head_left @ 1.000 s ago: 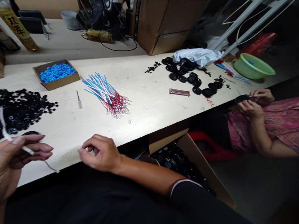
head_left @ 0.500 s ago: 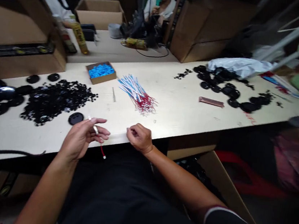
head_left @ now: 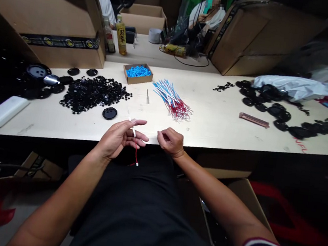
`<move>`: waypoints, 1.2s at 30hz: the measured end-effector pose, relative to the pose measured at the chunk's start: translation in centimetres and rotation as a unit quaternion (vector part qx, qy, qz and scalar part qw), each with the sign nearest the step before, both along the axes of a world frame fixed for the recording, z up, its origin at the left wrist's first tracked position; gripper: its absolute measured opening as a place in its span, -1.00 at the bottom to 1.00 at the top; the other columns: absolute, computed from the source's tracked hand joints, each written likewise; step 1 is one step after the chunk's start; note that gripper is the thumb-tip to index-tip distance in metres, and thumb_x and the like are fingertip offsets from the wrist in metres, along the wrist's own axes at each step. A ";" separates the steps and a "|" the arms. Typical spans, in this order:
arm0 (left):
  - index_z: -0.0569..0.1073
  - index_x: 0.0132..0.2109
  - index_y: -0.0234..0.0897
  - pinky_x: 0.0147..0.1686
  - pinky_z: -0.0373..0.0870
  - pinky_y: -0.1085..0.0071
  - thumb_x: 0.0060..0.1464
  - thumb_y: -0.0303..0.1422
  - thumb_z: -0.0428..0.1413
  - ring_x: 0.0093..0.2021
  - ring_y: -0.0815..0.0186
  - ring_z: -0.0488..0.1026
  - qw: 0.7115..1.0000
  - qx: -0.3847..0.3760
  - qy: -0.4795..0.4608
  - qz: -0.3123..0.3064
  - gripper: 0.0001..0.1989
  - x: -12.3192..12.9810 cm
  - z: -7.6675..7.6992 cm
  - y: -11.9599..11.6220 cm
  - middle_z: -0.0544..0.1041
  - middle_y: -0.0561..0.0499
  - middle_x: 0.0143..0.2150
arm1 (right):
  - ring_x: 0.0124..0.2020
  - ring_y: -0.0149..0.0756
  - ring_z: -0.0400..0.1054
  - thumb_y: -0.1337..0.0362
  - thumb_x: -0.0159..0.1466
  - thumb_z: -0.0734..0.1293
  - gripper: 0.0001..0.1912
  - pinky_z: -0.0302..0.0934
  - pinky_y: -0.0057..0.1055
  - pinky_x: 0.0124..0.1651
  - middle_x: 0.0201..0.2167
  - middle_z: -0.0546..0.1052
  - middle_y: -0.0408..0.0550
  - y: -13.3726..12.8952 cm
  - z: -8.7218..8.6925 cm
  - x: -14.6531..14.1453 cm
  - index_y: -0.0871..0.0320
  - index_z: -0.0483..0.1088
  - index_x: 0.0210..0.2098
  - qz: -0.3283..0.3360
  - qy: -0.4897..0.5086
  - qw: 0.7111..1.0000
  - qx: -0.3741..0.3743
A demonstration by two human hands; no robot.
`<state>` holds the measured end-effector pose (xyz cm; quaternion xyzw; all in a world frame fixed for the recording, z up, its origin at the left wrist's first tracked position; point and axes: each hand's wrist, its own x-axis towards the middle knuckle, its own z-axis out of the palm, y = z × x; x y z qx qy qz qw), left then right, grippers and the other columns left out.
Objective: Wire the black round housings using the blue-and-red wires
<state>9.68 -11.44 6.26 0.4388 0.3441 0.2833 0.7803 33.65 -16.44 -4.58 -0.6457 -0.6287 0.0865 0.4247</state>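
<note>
Hands [head_left: 124,136] above table edge [head_left: 90,140], left palm tilted inward, fingers pinching white-and-red wire [head_left: 136,147], right fingers [head_left: 165,138] curled in.

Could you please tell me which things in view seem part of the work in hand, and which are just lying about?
Likely part of the work:
- wire in the left hand
- wire bundle
- small black parts
- black disc
- blue pieces
- screwdriver

Seemingly just lying about:
- yellow bottle
- white power bank
- plastic bag
</note>
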 end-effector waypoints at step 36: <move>0.67 0.15 -0.30 -0.28 0.63 0.39 0.25 0.04 0.28 -0.27 0.21 0.69 0.988 0.095 0.103 0.059 -0.45 -1.6 -0.9 -0.5 0.68 -0.08 -0.27 | -0.51 -0.45 0.26 0.16 0.19 0.54 -0.78 0.11 -0.47 -0.42 -0.49 0.54 -0.14 0.5 9.7 -5.9 0.20 0.61 -0.36 0.228 0.434 0.820 -0.294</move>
